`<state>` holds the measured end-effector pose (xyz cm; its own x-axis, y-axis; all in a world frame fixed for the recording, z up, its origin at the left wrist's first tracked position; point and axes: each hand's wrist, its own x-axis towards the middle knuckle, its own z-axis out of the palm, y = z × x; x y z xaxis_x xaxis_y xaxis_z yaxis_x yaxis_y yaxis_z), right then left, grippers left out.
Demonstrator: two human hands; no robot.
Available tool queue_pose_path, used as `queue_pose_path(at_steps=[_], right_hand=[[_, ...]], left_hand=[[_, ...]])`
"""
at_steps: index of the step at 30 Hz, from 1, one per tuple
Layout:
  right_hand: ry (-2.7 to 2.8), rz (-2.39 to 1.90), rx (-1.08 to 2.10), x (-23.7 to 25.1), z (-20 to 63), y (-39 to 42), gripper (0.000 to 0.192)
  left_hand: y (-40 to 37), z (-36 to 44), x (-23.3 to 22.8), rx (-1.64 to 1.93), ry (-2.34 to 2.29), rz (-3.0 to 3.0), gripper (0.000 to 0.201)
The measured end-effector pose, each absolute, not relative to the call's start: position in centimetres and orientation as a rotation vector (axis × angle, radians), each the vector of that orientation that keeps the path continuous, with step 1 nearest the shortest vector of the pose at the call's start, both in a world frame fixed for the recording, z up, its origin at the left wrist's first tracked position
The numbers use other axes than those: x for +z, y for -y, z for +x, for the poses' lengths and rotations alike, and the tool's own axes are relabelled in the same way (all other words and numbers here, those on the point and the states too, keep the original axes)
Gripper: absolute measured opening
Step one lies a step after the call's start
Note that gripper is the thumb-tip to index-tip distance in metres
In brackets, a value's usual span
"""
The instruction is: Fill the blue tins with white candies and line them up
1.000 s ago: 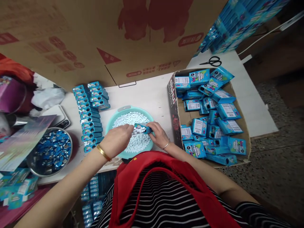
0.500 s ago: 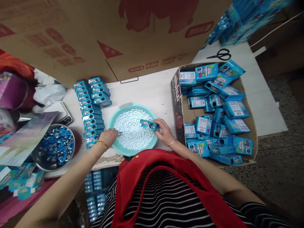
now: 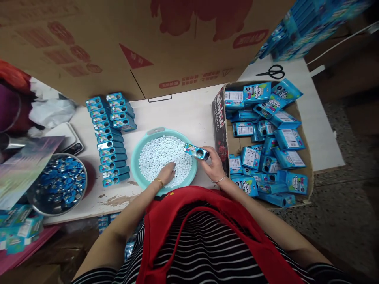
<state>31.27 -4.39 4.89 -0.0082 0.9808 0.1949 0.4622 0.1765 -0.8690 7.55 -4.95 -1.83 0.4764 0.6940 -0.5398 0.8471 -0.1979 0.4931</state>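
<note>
The right hand (image 3: 213,165) is gripping a small blue tin (image 3: 196,151), fingers closed on its right end, holding it over the right rim of the teal basin (image 3: 134,157). The left hand (image 3: 166,173) is resting in the basin, fingers curled down into the white tablets (image 3: 160,154); whether it is pinching any I cannot tell. The basin is sitting on the white bench (image 3: 183,114), near its front edge. Left of it, rows of blue tins (image 3: 111,138) are lying in two columns. Further left, a metal bowl (image 3: 38,199) is holding blue pieces. Right of the basin, a cardboard tray (image 3: 219,118) is holding loose blue cartons (image 3: 266,142). Scissors (image 3: 272,72) are lying beyond it.
</note>
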Motion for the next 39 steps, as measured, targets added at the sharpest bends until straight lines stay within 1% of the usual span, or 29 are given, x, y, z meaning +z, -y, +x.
queue_pose_path(at_steps=[2, 5, 10, 13, 16, 20, 22, 24, 26, 29, 31, 33, 35, 36, 37, 39], right_hand=[[1.587, -1.442, 0.745, 5.0, 31.6, 4.4, 0.027], [1.578, -1.464, 0.725, 5.1, 31.9, 4.4, 0.027], [1.642, -1.436, 0.733, 5.0, 31.5, 4.6, 0.029], [1.703, -1.343, 0.746, 4.8, 30.7, 4.6, 0.035], [1.773, -1.265, 0.750, 4.6, 29.6, 4.7, 0.042], [1.869, -1.195, 0.745, 4.4, 28.3, 4.8, 0.046], [1.888, -1.171, 0.746, 4.4, 27.9, 4.9, 0.046], [1.883, -1.163, 0.764, 4.3, 27.6, 5.0, 0.046], [1.866, -1.161, 0.785, 4.2, 27.5, 5.0, 0.045], [1.833, -1.152, 0.802, 4.0, 27.5, 4.9, 0.042], [1.813, -1.145, 0.817, 4.0, 27.5, 4.7, 0.041], [1.799, -1.136, 0.843, 4.2, 27.3, 4.5, 0.041], [1.802, -1.123, 0.874, 4.7, 26.9, 4.2, 0.042], [1.809, -1.121, 0.883, 4.9, 26.7, 3.9, 0.041], [1.816, -1.120, 0.892, 5.2, 26.6, 3.6, 0.040], [1.818, -1.112, 0.910, 5.7, 26.9, 2.8, 0.038]], left_hand=[[4.9, 7.6, -1.1, -0.164, -1.272, 1.934, 0.031], [4.6, 6.2, 1.6, -0.062, -1.244, 1.927, 0.027], [3.4, 3.8, 8.4, 0.158, -1.200, 2.016, 0.024], [2.4, 3.6, 12.3, 0.177, -1.166, 2.128, 0.022], [1.4, 4.5, 15.2, 0.017, -1.131, 2.247, 0.023], [0.5, 7.0, 18.6, -0.418, -1.160, 2.375, 0.021], [0.5, 8.5, 20.2, -0.605, -1.204, 2.424, 0.024], [0.6, 9.8, 21.4, -0.681, -1.240, 2.472, 0.031], [0.8, 10.6, 22.5, -0.669, -1.225, 2.525, 0.038], [0.5, 10.3, 23.5, -0.632, -1.156, 2.580, 0.043], [-0.1, 8.9, 23.5, -0.529, -1.149, 2.589, 0.038], [-1.0, 7.4, 22.3, -0.310, -1.134, 2.580, 0.036], [-2.1, 6.4, 20.1, -0.089, -1.068, 2.553, 0.047], [-2.7, 6.3, 18.8, -0.022, -1.023, 2.531, 0.048], [-3.1, 6.3, 17.6, 0.007, -0.975, 2.507, 0.044], [-3.8, 6.7, 16.0, 0.016, -0.912, 2.462, 0.030]])
